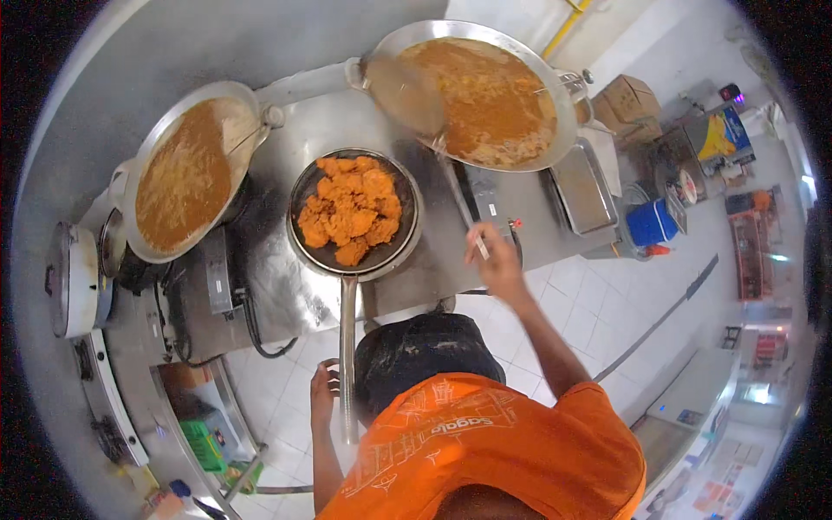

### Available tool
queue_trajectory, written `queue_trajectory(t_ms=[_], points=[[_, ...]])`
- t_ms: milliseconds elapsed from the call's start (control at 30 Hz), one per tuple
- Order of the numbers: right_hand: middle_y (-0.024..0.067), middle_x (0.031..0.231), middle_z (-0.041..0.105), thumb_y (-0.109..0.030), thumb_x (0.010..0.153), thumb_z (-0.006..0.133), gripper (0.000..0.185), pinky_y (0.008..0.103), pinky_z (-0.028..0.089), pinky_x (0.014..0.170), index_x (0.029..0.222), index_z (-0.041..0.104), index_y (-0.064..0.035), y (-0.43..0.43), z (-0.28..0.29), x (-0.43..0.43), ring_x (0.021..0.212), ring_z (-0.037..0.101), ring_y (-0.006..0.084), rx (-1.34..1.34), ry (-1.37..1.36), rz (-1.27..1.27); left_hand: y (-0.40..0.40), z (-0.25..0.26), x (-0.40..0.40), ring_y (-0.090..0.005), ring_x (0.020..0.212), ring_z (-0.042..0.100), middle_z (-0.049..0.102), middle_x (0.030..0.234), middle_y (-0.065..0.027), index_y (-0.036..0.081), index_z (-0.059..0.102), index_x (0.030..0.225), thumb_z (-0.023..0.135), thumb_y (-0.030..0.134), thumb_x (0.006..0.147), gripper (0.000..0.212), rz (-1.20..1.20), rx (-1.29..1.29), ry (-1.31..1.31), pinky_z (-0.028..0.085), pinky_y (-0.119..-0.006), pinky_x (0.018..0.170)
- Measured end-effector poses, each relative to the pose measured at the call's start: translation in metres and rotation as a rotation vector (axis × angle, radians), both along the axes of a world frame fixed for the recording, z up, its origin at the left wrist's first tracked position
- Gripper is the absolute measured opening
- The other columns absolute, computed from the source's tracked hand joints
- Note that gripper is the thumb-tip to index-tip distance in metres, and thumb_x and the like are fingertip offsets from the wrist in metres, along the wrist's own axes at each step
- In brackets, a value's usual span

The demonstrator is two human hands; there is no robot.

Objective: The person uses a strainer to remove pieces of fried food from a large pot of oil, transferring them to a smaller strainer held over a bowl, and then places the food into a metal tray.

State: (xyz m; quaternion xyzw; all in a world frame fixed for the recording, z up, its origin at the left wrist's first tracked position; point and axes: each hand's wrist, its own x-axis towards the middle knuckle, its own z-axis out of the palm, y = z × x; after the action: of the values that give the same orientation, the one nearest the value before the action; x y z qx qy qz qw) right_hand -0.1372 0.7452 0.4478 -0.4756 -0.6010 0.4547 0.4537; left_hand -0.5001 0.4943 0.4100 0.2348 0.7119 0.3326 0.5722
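My right hand grips the handle of a long-handled skimmer. The skimmer's round head is blurred and lies over the left rim of a large wok of bubbling brown oil. Between the two woks, a dark round strainer rests on a metal bowl, heaped with orange-brown fried pieces that look like battered chicken. Its long metal handle points towards me. My left hand hangs just left of that handle with fingers loosely bent and apart, holding nothing visible.
A second oil-filled wok stands on the left, with a thin rod in it. A metal tray sits at the steel counter's right end. Cardboard boxes and a blue container are beyond. A lidded pot stands far left.
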Motion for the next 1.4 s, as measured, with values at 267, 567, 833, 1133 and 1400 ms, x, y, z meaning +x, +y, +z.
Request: queue_trajectory(t_ms=[267, 567, 833, 1133, 1400], points=[[0.0193, 0.084, 0.067, -0.010, 0.090, 0.055, 0.023, 0.0449, 0.050, 0.064, 0.113, 0.056, -0.0054, 0.164, 0.058, 0.190, 0.070, 0.065, 0.0378, 0.185, -1.051, -0.338, -0.019, -0.102, -0.033, -0.0097, 0.060, 0.058, 0.059, 0.077, -0.0018, 0.010, 0.061, 0.114, 0.052, 0.036, 0.101, 0.029, -0.053, 0.073, 0.291, 0.048, -0.024, 0.046], [0.0215, 0.092, 0.068, -0.012, 0.077, 0.067, 0.036, 0.0488, 0.053, 0.080, 0.112, 0.058, -0.0074, 0.323, 0.003, 0.290, 0.096, 0.066, 0.0392, 0.252, -1.380, -0.221, -0.122, -0.208, -0.047, -0.0174, 0.059, 0.063, 0.063, 0.076, -0.0042, 0.011, 0.062, 0.107, 0.058, 0.035, 0.096, 0.026, 0.407, 0.005, -0.169, 0.054, -0.032, 0.047], [0.0084, 0.068, 0.061, -0.007, 0.076, 0.059, 0.029, 0.0325, 0.044, 0.041, 0.104, 0.065, -0.0055, 0.330, 0.041, 0.249, 0.050, 0.057, 0.0180, -0.366, -0.927, 0.276, -0.179, -0.246, 0.072, -0.0276, 0.050, 0.059, 0.065, 0.083, -0.0130, 0.013, 0.057, 0.118, 0.061, 0.019, 0.088, 0.031, 0.480, -0.151, -0.076, 0.045, -0.037, 0.037], [-0.0020, 0.062, 0.050, -0.017, 0.088, 0.065, 0.024, 0.0229, 0.032, 0.038, 0.110, 0.064, -0.0079, 0.329, 0.001, 0.217, 0.046, 0.043, 0.0057, -0.502, -0.490, 0.400, -0.147, -0.259, 0.132, -0.0269, 0.065, 0.064, 0.064, 0.083, -0.0118, 0.007, 0.060, 0.103, 0.050, 0.026, 0.098, 0.023, 0.600, -0.213, -0.451, 0.053, -0.042, 0.051], [-0.0025, 0.062, 0.048, -0.012, 0.090, 0.064, 0.026, 0.0215, 0.029, 0.038, 0.114, 0.061, -0.0033, 0.321, -0.002, 0.169, 0.045, 0.039, 0.0041, -0.471, -0.281, 0.335, -0.145, -0.255, 0.140, -0.0279, 0.063, 0.066, 0.065, 0.085, -0.0121, 0.014, 0.055, 0.119, 0.059, 0.030, 0.094, 0.030, 0.495, -0.112, -0.022, 0.057, -0.044, 0.047]])
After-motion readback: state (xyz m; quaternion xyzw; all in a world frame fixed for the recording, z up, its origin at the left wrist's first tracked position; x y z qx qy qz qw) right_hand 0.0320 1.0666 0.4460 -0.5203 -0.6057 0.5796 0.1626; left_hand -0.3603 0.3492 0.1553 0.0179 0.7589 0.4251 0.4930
